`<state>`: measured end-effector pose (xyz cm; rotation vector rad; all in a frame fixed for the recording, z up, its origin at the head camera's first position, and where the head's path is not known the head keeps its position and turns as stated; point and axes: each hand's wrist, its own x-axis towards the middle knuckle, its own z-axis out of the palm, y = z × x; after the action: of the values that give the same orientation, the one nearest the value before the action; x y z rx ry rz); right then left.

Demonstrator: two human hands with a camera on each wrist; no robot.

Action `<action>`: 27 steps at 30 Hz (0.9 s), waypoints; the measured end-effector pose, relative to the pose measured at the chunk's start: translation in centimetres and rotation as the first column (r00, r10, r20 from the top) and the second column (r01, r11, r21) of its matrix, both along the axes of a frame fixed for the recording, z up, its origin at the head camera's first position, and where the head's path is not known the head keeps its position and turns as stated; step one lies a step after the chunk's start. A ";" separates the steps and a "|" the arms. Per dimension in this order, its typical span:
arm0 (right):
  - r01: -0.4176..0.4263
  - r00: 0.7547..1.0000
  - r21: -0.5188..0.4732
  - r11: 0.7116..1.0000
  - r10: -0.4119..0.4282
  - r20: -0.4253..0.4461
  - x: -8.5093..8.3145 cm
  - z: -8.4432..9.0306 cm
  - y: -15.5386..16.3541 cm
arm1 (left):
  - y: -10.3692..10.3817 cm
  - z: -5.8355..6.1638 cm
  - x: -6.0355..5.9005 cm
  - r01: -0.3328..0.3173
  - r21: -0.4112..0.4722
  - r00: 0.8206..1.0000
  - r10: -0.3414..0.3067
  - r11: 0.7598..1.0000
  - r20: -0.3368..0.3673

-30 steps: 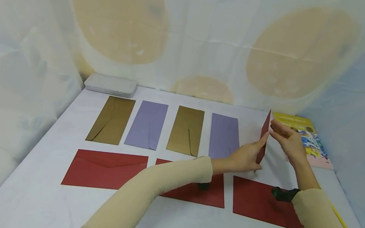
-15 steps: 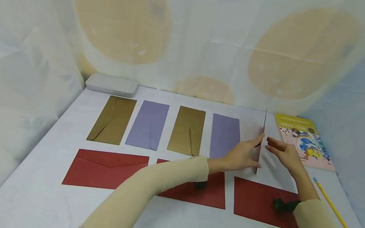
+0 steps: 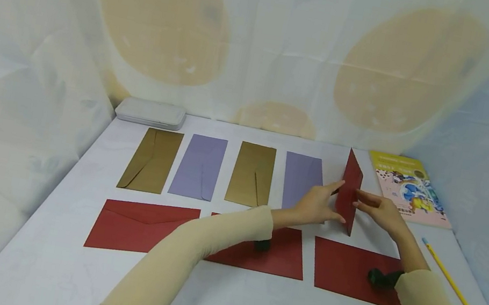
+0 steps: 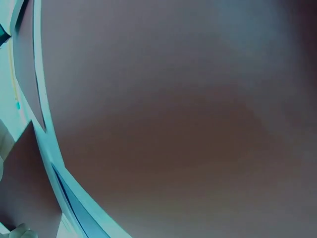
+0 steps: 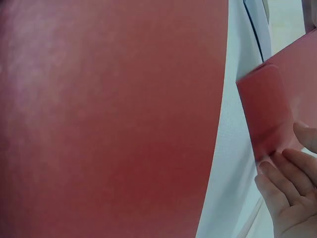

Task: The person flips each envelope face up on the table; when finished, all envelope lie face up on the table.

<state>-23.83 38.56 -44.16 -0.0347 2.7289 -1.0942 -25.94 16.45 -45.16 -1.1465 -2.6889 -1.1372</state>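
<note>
A red envelope stands upright at the right of the table. My left hand holds its left side, index finger and thumb against the face; the other fingers are partly hidden. From the right, my right hand pinches the opposite edge. In the right wrist view the envelope's flap shows, and the right hand has its thumb on the paper. The left wrist view shows the dark-looking held envelope at lower left. Close red paper fills most of both wrist views.
Red envelopes lie in front: left, middle and right. Behind are gold and lavender envelopes. A pale case, a booklet and a yellow pencil lie at the sides.
The held envelope has turned from nearly edge-on to show its red face. My right hand, apart from it half a second ago, now meets its right edge. The left hand has shifted slightly left.
</note>
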 end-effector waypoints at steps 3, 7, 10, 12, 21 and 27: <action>-0.001 1.000 0.025 1.000 0.001 0.001 0.0 0.0 0.2 | -0.3 -0.2 -0.1 0.013 -0.032 1.000 -0.013 0.999 -0.014; -0.007 1.000 0.056 0.998 0.007 -0.008 0.1 0.1 0.3 | -0.6 -0.4 0.1 0.063 -0.084 0.997 -0.066 0.994 -0.036; -0.019 1.000 0.081 0.997 0.021 -0.021 0.1 0.1 0.4 | -0.7 -0.6 0.2 0.099 -0.113 0.994 -0.104 0.989 -0.043; -0.029 0.999 0.099 0.995 0.032 -0.028 0.0 0.1 0.5 | -0.7 -0.8 0.1 0.110 -0.125 0.992 -0.116 0.986 -0.040; -0.046 0.996 0.171 0.984 0.059 -0.070 -0.3 -0.1 0.9 | -0.2 -1.1 -0.3 0.111 -0.237 0.991 -0.127 0.965 -0.051; -0.029 0.994 0.206 0.978 0.050 -0.098 -0.5 -0.5 1.1 | 0.6 -1.1 -0.4 0.078 -0.364 0.994 -0.100 0.928 -0.041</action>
<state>-24.33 39.67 -44.68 -0.1176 2.9044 -0.8174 -26.37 17.07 -46.29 -1.3319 -2.9053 -0.6108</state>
